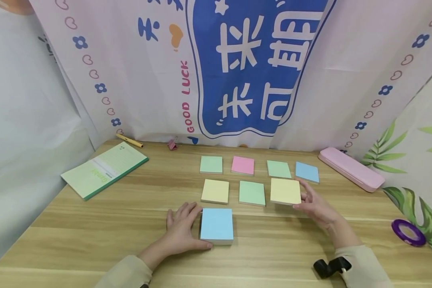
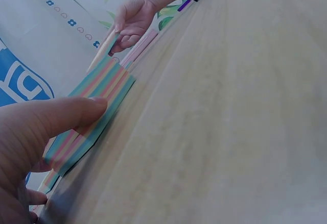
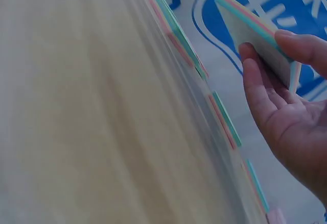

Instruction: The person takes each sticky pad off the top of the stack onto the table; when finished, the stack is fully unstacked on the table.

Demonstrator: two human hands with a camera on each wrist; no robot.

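With thumb and fingers my left hand holds the left side of a thick blue-topped stack of sticky notes on the table; its sides show coloured stripes in the left wrist view, where the thumb lies along them. A thinner yellow-topped sticky note pad is pinched at its right edge by my right hand. That pad is raised and tilted above the table in the right wrist view. Nearest to it lie a green pad and, farther left, a yellow pad.
Behind lies a row of pads: green, pink, green and blue. A notebook, yellow pen and pink binder clip are left; a pink case and purple tape roll right.
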